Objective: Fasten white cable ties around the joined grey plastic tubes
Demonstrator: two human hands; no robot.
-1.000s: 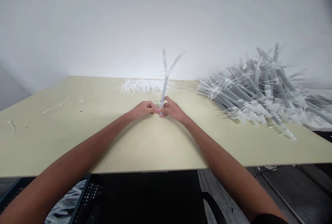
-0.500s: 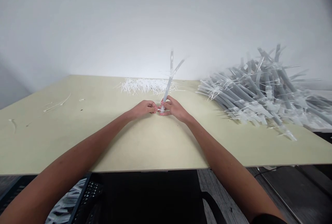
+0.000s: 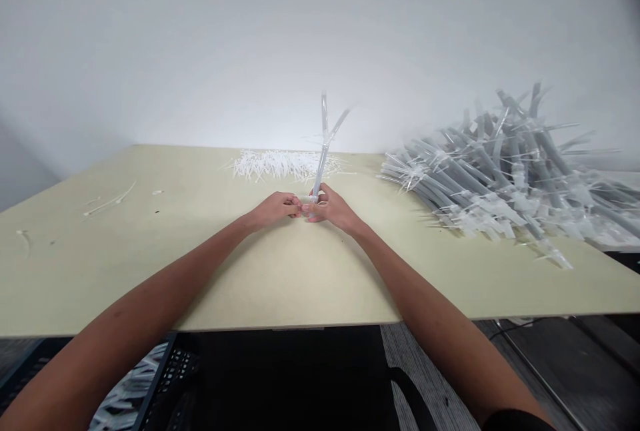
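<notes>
Both hands meet at the middle of the pale table [image 3: 280,278]. My right hand [image 3: 334,209] is closed round the lower end of a bundle of clear plastic tubes [image 3: 323,151] that stands upright and splits into two near the top. My left hand [image 3: 275,208] is closed in a pinch against the same lower end, touching the right fingers. A small white cable tie seems to sit between the fingertips, too small to make out well.
A heap of loose white cable ties [image 3: 280,164] lies behind the hands. A big pile of tied grey and clear tube bundles [image 3: 505,171] fills the right of the table. Stray ties [image 3: 107,203] lie far left. A black crate [image 3: 155,384] sits under the table's front edge.
The upright tubes have swayed: their tops leaned right half a second ago and now stand a little more to the left again. Both hands stay closed at the base.
</notes>
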